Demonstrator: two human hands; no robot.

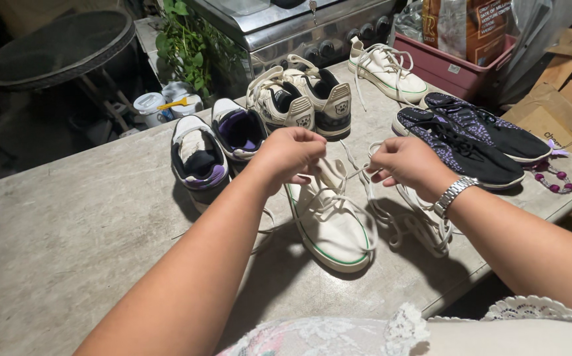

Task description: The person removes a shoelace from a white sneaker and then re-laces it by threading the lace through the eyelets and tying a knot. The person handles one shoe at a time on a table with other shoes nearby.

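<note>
A white canvas sneaker (331, 221) with a thin green stripe round its sole was laid toe-towards-the-wearer on the grey table (68, 237), just in front of the other pairs. Its white lace (358, 173) was drawn out sideways between the two hands, above the open throat of the shoe. The left hand (290, 153) was held over the heel end, its fingers curled shut and one end of the lace pinched in them; the right hand (408, 163), a metal watch (454, 192) worn at its wrist, was closed on the other end, thumb pressed against the bent forefinger. Both forearms were brought in low from the near edge, wrists slightly bent and knuckles turned up. The sneaker was judged light and soft in the upper, stiffer only at the rubber sole, so that it would be shifted easily if the lace were tugged hard; it was best steadied at the heel or the sole edge. The lace was judged limp and a little slippery, best gripped close to its end. A loose heap of spare white laces (418, 227) was spread beside the shoe on the right. Behind were set a purple-lined pair (217, 148), a cream-and-black pair (302, 99), a second white sneaker (388, 72) and dark patterned shoes (471, 138).
</note>
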